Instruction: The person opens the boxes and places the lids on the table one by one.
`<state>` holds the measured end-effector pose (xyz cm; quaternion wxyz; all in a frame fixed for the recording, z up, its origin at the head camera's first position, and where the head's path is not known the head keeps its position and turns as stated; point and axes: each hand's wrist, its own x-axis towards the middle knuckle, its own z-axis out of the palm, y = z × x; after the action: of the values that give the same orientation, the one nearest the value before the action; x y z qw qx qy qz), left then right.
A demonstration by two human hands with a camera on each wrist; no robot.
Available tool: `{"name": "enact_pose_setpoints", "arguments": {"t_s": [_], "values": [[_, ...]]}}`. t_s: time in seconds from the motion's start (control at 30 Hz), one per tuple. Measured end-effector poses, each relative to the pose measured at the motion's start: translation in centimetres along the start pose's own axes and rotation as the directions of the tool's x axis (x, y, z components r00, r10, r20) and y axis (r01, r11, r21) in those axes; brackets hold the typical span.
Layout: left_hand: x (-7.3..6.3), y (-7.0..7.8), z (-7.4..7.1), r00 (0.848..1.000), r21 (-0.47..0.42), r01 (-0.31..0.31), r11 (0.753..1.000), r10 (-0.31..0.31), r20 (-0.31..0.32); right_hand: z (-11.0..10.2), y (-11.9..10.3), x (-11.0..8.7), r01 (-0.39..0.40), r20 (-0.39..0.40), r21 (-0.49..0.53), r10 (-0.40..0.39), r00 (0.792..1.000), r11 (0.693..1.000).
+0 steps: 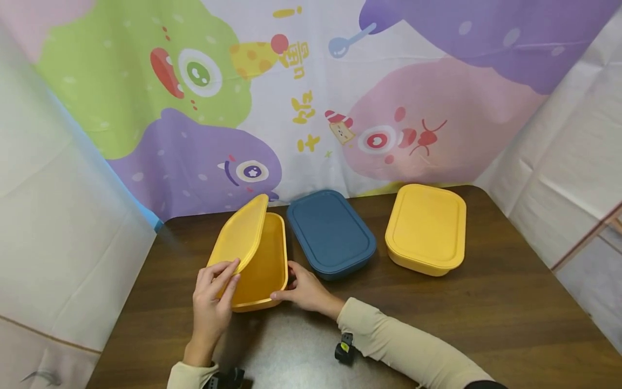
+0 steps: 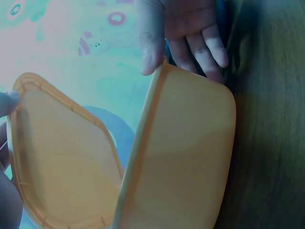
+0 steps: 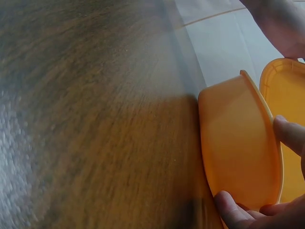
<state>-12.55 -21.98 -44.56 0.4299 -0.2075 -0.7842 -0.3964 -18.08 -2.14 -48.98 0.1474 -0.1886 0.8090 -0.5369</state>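
A yellow food container [image 1: 259, 259] stands on the table at the left, its inside showing. My left hand [image 1: 212, 300] pinches the near edge of its yellow lid [image 1: 240, 232], which is tilted up over the container's left side. In the left wrist view the lid's rimmed underside [image 2: 71, 157] faces the camera, apart from the container wall [image 2: 186, 148]. My right hand [image 1: 307, 289] grips the container's near right corner. In the right wrist view its thumb lies on the rim and other fingers [image 3: 228, 207] press the side wall.
Right of the container sits a lidded dark blue container [image 1: 332, 232], close beside it. Another lidded yellow container [image 1: 427, 227] stands farther right. All rest on a dark wooden table [image 1: 486, 324]. A cartoon-printed cloth [image 1: 311, 173] hangs along the back edge, with pale cloth at both sides.
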Motion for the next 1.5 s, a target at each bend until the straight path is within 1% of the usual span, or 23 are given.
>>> {"name": "enact_pose_setpoints", "arguments": {"t_s": [0.13, 0.2, 0.27, 0.33, 0.43, 0.57, 0.8, 1.0, 1.1, 1.3, 1.43, 1.5], "values": [[0.1, -0.1, -0.2, 0.997, -0.025, 0.043, 0.999, -0.045, -0.066, 0.0, -0.2, 0.0, -0.007, 0.0, 0.008, 0.007, 1.0, 1.0], [0.2, -0.1, -0.4, 0.992, -0.036, 0.072, 0.997, -0.076, -0.097, 0.0, -0.3, -0.1, -0.009, 0.0, 0.01, 0.009, 1.0, 1.0], [0.1, -0.1, -0.6, 0.985, -0.062, 0.107, 0.992, -0.114, -0.13, 0.1, -0.3, -0.1, -0.012, 0.001, 0.012, 0.012, 1.0, 1.0], [0.1, -0.1, -0.8, 0.974, -0.102, 0.141, 0.985, -0.157, -0.166, 0.1, -0.3, -0.1, -0.014, 0.003, 0.013, 0.014, 1.0, 1.0], [0.2, 0.0, -1.1, 0.952, -0.167, 0.183, 0.969, -0.217, -0.217, 0.2, -0.3, -0.1, -0.013, 0.001, 0.017, 0.013, 1.0, 1.0], [0.3, 0.0, -1.3, 0.927, -0.213, 0.212, 0.954, -0.265, -0.266, 0.3, -0.2, 0.0, -0.004, -0.006, 0.024, 0.005, 1.0, 1.0], [0.4, 0.0, -1.5, 0.899, -0.255, 0.246, 0.935, -0.318, -0.3, 0.4, -0.2, 0.0, 0.005, -0.008, 0.036, -0.005, 1.0, 0.999], [0.5, 0.0, -1.6, 0.866, -0.341, 0.256, 0.904, -0.371, -0.336, 0.4, -0.1, 0.1, 0.005, -0.014, 0.035, -0.004, 1.0, 0.999], [0.5, 0.0, -1.7, 0.853, -0.384, 0.254, 0.888, -0.392, -0.344, 0.4, -0.1, 0.1, 0.004, -0.014, 0.03, -0.004, 1.0, 1.0], [0.5, 0.0, -1.7, 0.844, -0.436, 0.24, 0.867, -0.409, -0.348, 0.5, -0.2, 0.1, 0.003, -0.006, 0.03, -0.003, 1.0, 1.0], [0.5, -0.1, -1.9, 0.836, -0.48, 0.227, 0.847, -0.423, -0.35, 0.8, -0.3, 0.2, 0.003, -0.007, 0.027, -0.003, 1.0, 1.0], [0.6, -0.1, -2.0, 0.832, -0.48, 0.238, 0.845, -0.432, -0.349, 1.0, -0.3, 0.3, 0.005, -0.008, 0.024, -0.005, 1.0, 1.0]]}}
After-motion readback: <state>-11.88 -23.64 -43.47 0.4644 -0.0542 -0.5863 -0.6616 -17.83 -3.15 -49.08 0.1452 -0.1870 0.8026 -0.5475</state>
